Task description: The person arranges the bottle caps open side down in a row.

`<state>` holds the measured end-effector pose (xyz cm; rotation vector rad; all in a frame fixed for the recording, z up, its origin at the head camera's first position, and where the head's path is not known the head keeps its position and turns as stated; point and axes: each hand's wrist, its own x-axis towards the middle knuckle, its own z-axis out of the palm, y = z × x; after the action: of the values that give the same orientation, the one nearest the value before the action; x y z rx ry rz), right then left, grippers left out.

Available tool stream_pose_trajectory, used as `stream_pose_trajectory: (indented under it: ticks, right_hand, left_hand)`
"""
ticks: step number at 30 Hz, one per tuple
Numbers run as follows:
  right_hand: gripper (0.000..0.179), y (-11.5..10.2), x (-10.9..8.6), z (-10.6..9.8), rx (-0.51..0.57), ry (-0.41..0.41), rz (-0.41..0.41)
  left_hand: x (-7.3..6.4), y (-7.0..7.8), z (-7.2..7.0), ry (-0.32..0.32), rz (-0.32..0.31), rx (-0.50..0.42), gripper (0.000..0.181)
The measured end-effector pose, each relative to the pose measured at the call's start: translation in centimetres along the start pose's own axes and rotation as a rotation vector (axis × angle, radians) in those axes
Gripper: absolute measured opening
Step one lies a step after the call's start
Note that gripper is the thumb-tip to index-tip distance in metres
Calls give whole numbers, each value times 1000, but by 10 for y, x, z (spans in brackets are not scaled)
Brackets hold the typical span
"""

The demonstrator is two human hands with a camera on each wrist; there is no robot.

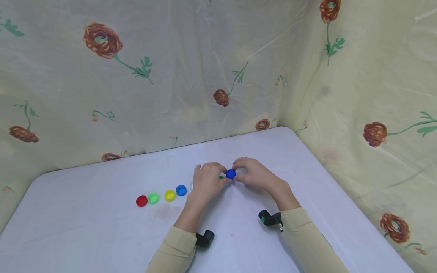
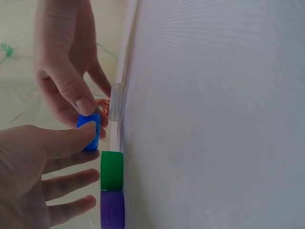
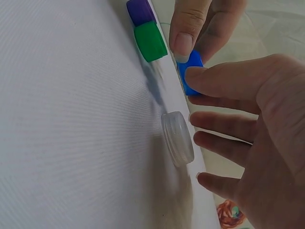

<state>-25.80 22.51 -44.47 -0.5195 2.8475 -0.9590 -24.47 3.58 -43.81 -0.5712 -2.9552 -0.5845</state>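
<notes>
A dark blue bottle cap (image 1: 230, 174) is held just over the table between both hands. My left hand (image 1: 208, 180) pinches it from the left, thumb and index finger at its edge. From the other side my right hand (image 1: 254, 174) grips the same cap with thumb and index finger. In the left wrist view the left hand's other fingers spread beside a green cap (image 2: 112, 171) and a purple cap (image 2: 112, 210), which touch each other. A clear cap (image 3: 177, 138) stands near the right hand's fingers in the right wrist view.
Left of the hands, a red cap (image 1: 141, 201), a light green cap (image 1: 153, 198), a yellow cap (image 1: 169, 195) and a lighter blue cap (image 1: 181, 190) form a row on the white table (image 1: 102, 227). A flowered curtain (image 1: 153, 76) hangs behind and to the right.
</notes>
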Motion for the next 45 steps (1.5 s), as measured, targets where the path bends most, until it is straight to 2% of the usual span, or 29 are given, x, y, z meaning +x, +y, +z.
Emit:
stream_pose_trajectory:
  ticks: [17,30,45]
  right_hand:
    - [24,1,2,5,-31,-33,11]
    - [28,5,3,8,-54,-47,16]
    - [30,2,1,8,-61,-41,36]
  left_hand:
    - [-1,-1,6,-42,-5,9,30]
    - [-2,0,8,-56,4,4,31]
    - [-2,-1,7,-76,-25,12,36]
